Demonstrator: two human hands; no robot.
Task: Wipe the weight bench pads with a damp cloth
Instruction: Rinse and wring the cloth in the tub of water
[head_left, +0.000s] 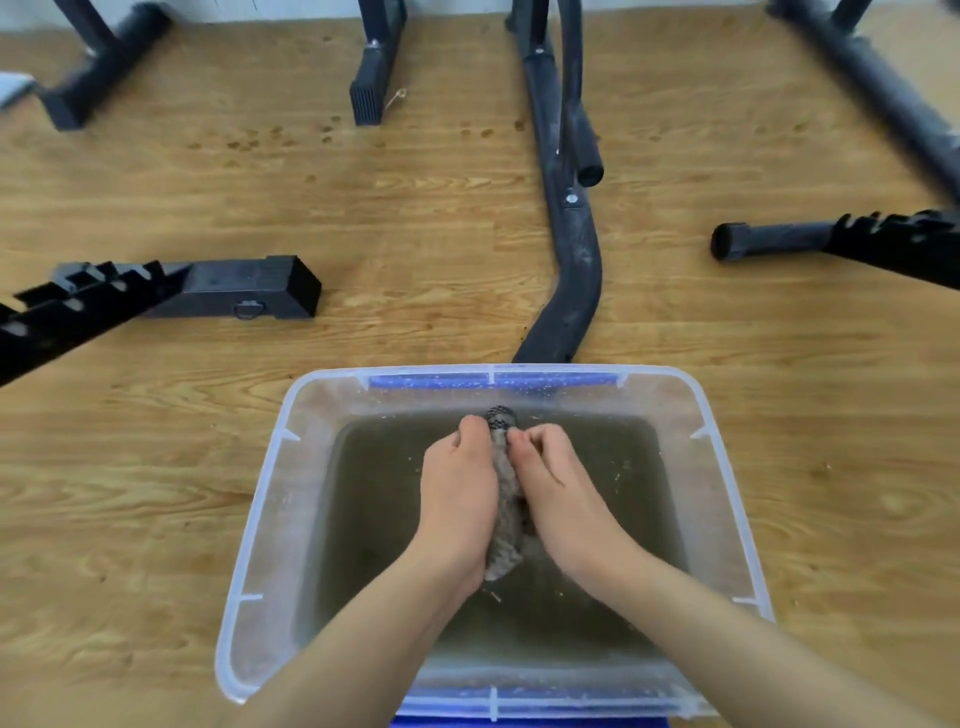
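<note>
A grey wet cloth (505, 499), rolled into a long bundle, hangs over murky water in a clear plastic tub (270, 499). My left hand (457, 493) grips the cloth from the left side. My right hand (556, 483) grips it from the right, fingers curled round it. One end of the cloth pokes out beyond my fingertips and the other end shows below my palms. No bench pads are in view.
The tub stands on a wooden floor. Black gym frame legs lie around it: a curved tube (571, 270) just behind the tub, a square foot (244, 288) at the left, a round bar (779, 241) at the right, more legs along the far edge.
</note>
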